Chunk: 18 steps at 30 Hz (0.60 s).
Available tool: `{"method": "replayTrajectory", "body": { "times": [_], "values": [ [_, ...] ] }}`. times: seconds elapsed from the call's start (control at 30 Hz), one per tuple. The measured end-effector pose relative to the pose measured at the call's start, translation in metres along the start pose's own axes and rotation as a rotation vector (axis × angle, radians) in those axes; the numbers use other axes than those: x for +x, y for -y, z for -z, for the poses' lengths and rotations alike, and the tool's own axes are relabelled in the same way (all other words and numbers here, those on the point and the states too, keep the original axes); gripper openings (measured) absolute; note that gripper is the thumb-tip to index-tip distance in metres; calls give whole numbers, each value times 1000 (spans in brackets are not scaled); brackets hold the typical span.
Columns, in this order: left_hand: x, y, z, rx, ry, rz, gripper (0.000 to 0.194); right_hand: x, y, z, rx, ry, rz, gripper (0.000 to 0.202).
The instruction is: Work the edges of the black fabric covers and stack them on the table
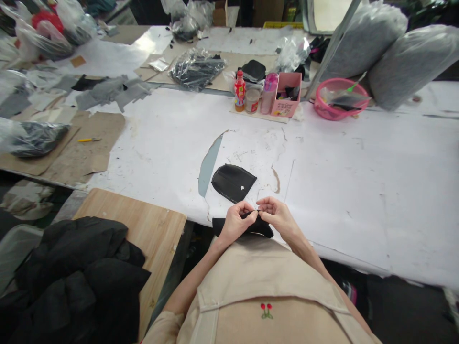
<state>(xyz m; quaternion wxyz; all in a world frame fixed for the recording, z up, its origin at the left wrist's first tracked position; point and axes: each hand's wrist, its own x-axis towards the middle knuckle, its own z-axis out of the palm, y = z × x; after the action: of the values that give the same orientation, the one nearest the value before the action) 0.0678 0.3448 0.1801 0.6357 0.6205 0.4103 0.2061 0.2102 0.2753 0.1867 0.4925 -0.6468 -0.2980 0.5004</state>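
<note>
At the table's near edge, my left hand (239, 220) and my right hand (278, 215) pinch the edge of a black fabric piece (261, 228) between thumbs and fingertips. The two hands almost touch. The fabric hangs folded below the fingers, against the beige apron (265, 267), and part of it is hidden behind my left hand. Just beyond the hands lies a flat black rounded piece (233, 182) with a small white mark and a seam along its border. It rests on the white paper covering of the table (333, 191).
A wooden board (161, 229) with heaped black fabric (82, 272) is at the left. Farther back stand a red-capped bottle (239, 91), a jar (252, 100), a pink-lidded bottle (268, 93), a pink box (286, 107) and a pink basket (333, 112). A yellow cutter (88, 140) lies on cardboard.
</note>
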Motion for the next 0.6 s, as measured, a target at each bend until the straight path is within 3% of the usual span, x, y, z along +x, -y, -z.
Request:
{"method": "replayTrajectory", "body": {
  "times": [0.33,0.5,0.6],
  "values": [
    [1,-2,-3,38,58,38,10,-4,-1,-4,-217,-47,167,22],
    [1,-3,-2,-79,24,48,11,-10,2,1,-174,63,157,18],
    [1,-2,-2,-98,18,50,14,-15,3,5,-251,78,254,23]
  ]
}}
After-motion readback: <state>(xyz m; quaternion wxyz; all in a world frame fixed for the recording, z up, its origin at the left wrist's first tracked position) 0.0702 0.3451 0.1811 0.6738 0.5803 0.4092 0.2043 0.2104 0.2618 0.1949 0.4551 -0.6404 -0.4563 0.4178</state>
